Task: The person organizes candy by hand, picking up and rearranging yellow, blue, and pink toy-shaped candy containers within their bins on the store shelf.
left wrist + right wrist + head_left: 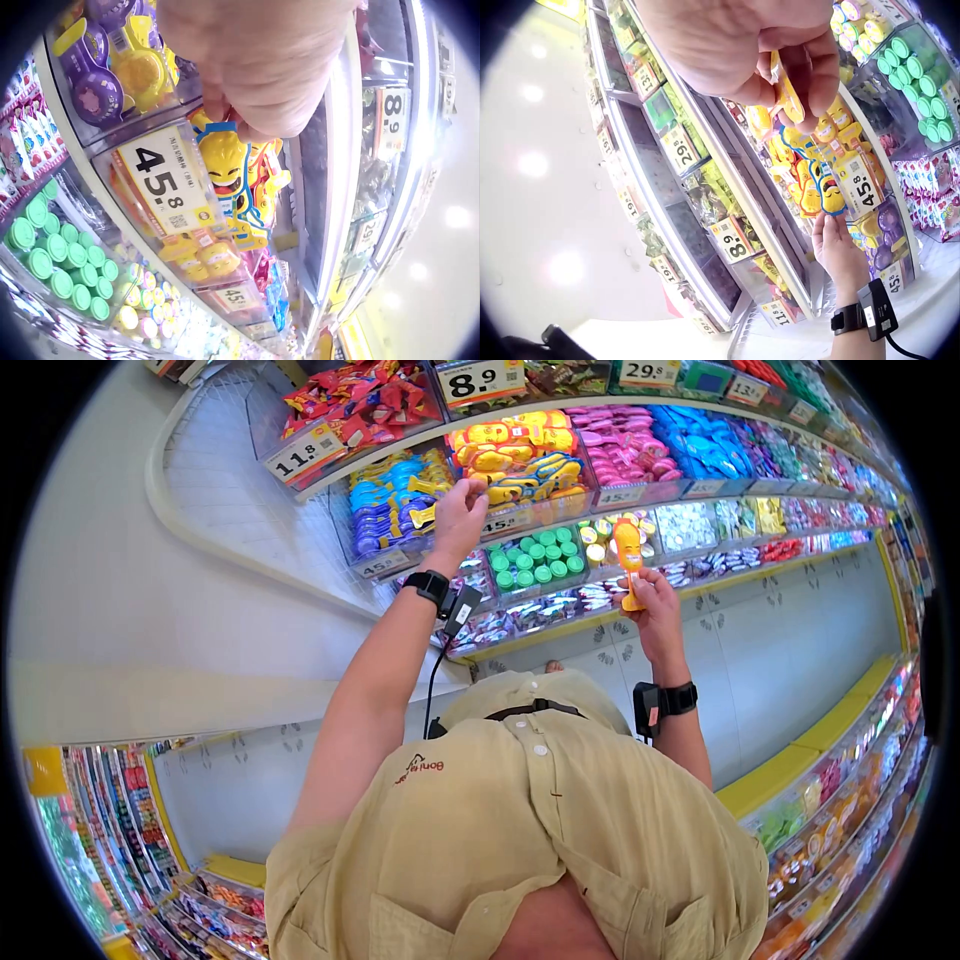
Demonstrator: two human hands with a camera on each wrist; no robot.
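Note:
My left hand (460, 522) reaches into a bin of yellow smiling-face packs. Its fingertips pinch the end of a blue-edged yellow pack (225, 161) among the others; the same pack (831, 196) and hand (841, 255) show in the right wrist view. The left hand (262, 60) partly hides the bin from above. My right hand (658, 610) holds an orange-yellow pack (628, 545) upright by its narrow lower end, apart from the shelf. In the right wrist view, that pack (786, 94) shows edge-on between the fingers of the right hand (735, 45).
Purple and blue packs (375, 520) fill the bin on the left; pink packs (620, 445) and blue packs (700, 440) lie to the right. Green-lidded tubs (540, 557) stand one tier below. Price tags (165, 180) line the bin fronts. A white curved counter (110, 580) extends left.

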